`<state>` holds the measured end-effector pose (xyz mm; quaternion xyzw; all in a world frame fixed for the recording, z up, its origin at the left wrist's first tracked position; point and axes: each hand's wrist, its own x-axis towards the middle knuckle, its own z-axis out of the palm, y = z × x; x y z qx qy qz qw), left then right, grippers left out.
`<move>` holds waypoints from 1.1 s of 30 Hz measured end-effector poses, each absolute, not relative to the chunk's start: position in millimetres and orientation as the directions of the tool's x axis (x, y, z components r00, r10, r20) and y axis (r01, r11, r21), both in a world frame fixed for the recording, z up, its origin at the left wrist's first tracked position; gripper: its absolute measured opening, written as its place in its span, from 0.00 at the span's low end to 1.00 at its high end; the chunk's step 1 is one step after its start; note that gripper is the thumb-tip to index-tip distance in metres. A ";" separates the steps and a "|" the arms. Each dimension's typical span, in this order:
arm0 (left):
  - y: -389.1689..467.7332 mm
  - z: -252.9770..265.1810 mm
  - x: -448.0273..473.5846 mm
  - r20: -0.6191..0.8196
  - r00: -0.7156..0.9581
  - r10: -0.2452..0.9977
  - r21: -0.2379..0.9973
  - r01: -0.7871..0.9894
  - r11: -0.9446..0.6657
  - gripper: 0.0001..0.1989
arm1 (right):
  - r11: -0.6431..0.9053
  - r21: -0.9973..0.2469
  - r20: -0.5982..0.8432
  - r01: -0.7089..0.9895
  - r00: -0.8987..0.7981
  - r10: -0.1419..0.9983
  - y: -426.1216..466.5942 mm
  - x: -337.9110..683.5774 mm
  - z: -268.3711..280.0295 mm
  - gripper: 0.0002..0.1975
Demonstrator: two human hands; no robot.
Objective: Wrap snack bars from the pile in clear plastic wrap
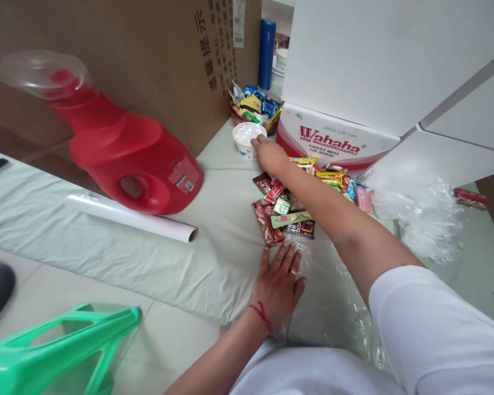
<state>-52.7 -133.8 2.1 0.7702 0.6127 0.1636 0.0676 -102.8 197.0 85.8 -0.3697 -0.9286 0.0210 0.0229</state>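
My right hand (270, 155) reaches forward and pinches the near right rim of a white paper bowl (243, 147) with a blue pattern on its side. The bowl stands on the pale cloth, in front of a basket of wrapped snacks (257, 105). Lying flat with fingers spread, my left hand (276, 282) rests at the near edge of a pile of wrapped snacks (282, 206). A green-wrapped bar (291, 219) and brown packets are closest to its fingertips. My right forearm hides part of the pile.
At left stand a red jug (140, 148) and a large cardboard box (156, 60); a white roll (135, 218) lies before them. A Wahaha carton (333, 137) sits behind the snacks, crumpled clear plastic (420, 214) to the right. A green stool (61, 345) is on the floor.
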 end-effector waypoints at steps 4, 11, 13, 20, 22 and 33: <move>-133.4 2.8 -54.6 0.151 0.210 0.966 0.305 0.920 -0.247 0.31 | 0.722 -0.113 0.019 0.682 -0.725 0.688 206.1 -108.4 73.6 0.19; -131.5 0.6 -54.4 0.128 0.193 0.973 0.382 0.896 -0.228 0.29 | 0.767 -0.396 0.344 0.505 -0.693 0.634 108.4 5.8 83.6 0.13; -130.7 -0.1 -54.0 0.130 0.200 0.971 0.386 0.892 -0.235 0.29 | 0.737 -0.521 0.431 0.431 -0.612 0.663 78.2 59.1 92.1 0.11; -128.8 1.3 -53.4 0.144 0.210 0.967 0.372 0.894 -0.250 0.28 | 0.238 -0.943 0.216 -0.231 0.116 0.969 88.2 220.3 122.1 0.10; -128.6 1.7 -53.1 0.151 0.208 0.966 0.369 0.895 -0.250 0.28 | 0.178 -0.860 0.036 -0.478 0.291 0.956 114.1 244.3 129.1 0.14; -128.9 -1.4 -51.7 0.171 0.233 0.957 0.283 0.919 -0.275 0.29 | 0.111 -0.672 -0.168 -0.732 0.296 0.940 160.0 291.0 139.4 0.15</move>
